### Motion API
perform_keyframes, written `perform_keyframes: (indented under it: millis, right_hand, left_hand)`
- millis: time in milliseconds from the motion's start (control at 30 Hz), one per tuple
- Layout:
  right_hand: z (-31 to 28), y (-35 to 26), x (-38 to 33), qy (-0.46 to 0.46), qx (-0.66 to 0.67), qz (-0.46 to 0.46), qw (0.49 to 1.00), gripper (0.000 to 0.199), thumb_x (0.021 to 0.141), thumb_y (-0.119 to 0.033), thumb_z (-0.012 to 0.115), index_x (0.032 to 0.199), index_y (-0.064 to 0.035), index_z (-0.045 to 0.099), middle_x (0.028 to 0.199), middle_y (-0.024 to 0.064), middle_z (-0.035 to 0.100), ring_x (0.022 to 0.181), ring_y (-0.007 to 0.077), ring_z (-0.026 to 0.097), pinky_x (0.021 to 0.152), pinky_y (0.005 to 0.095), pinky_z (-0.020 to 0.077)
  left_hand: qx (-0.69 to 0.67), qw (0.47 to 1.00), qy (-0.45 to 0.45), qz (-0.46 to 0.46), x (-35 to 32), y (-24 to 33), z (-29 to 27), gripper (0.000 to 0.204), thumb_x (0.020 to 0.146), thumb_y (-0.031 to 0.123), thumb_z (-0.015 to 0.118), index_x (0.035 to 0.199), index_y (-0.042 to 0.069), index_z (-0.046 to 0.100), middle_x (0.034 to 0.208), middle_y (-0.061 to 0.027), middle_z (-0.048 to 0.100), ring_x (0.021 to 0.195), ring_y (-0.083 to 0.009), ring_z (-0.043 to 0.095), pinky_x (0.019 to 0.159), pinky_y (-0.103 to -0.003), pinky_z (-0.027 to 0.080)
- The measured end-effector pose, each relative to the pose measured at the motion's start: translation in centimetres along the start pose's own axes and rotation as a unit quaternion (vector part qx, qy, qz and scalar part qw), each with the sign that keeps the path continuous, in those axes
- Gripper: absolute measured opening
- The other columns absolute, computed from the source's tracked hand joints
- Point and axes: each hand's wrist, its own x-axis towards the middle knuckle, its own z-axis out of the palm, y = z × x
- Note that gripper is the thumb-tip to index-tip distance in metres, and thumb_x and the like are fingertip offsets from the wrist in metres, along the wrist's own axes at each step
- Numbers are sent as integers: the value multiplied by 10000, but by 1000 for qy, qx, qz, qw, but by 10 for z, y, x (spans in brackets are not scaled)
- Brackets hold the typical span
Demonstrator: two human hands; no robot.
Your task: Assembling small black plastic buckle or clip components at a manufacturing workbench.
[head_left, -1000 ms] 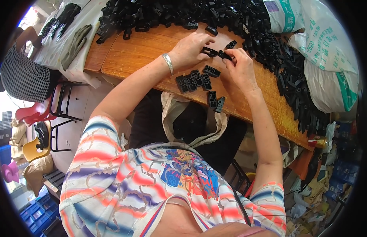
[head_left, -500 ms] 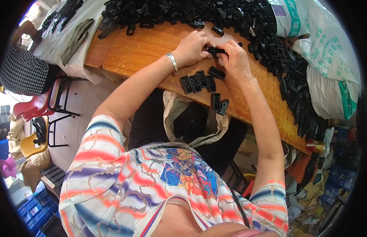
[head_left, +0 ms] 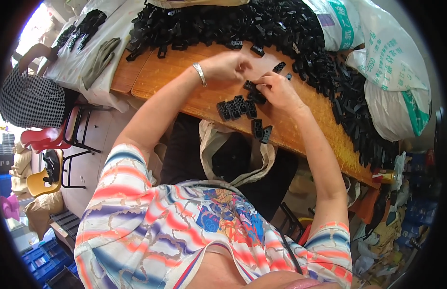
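My left hand (head_left: 228, 66), with a silver bracelet (head_left: 200, 74) on the wrist, meets my right hand (head_left: 276, 91) over a wooden table (head_left: 180, 77). Both hands pinch small black plastic parts (head_left: 251, 86) between the fingertips. A short row of finished black pieces (head_left: 236, 107) lies on the table just below my hands, and two more black pieces (head_left: 261, 131) sit near the front edge.
A big heap of black plastic parts (head_left: 281, 33) runs along the far and right side of the table. White printed sacks (head_left: 392, 72) stand at the right. An open bag (head_left: 233, 154) hangs under the table edge. Plastic chairs (head_left: 45, 144) and blue crates (head_left: 35, 255) are at the left.
Both hands stayed together over the same spot, working the black parts between the fingers. The head view shifted slightly, so the table sits a little differently in the picture.
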Motion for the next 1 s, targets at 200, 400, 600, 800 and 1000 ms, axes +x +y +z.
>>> perform_keyframes:
  millis: [200, 400, 600, 800, 1000]
  right_hand:
    - [-23, 30, 5, 182, -117, 34, 976, 176, 857, -89, 611, 981, -72, 736, 1009, 121, 666, 905, 341, 662, 797, 416, 537]
    - [-25, 49, 28, 134, -249, 65, 957, 204, 839, -44, 638, 1028, -62, 713, 1074, 113, 638, 907, 342, 666, 790, 416, 543]
    - [-19, 33, 27, 95, -270, 67, 956, 201, 816, -120, 707, 997, -43, 664, 1019, 130, 643, 876, 360, 669, 760, 432, 547]
    - [-3, 11, 17, 95, -224, 51, 969, 210, 833, -187, 713, 960, -36, 640, 961, 145, 666, 854, 369, 667, 738, 444, 540]
    - [-1, 10, 10, 106, -181, 78, 975, 230, 830, -159, 717, 1011, -31, 655, 987, 147, 657, 898, 356, 660, 782, 432, 534]
  left_hand:
    - [284, 929, 221, -91, 28, -10, -8, 192, 882, 149, 577, 1009, 30, 659, 1032, -174, 688, 956, -330, 673, 780, -412, 557]
    - [354, 898, 221, -136, 38, -10, 0, 130, 876, 134, 582, 902, 48, 676, 1009, -138, 684, 941, -278, 686, 749, -369, 576]
    - [316, 905, 275, -70, 22, -2, 13, 329, 766, 275, 791, 921, 52, 605, 930, -98, 612, 865, -278, 650, 756, -368, 556]
    - [230, 939, 244, -71, 12, 21, 26, 401, 775, 344, 783, 942, 55, 561, 950, -116, 626, 879, -305, 645, 736, -391, 532]
    - [170, 955, 242, -22, 9, 21, 25, 231, 889, 230, 657, 1074, 108, 595, 1027, -111, 628, 885, -316, 640, 786, -415, 538]
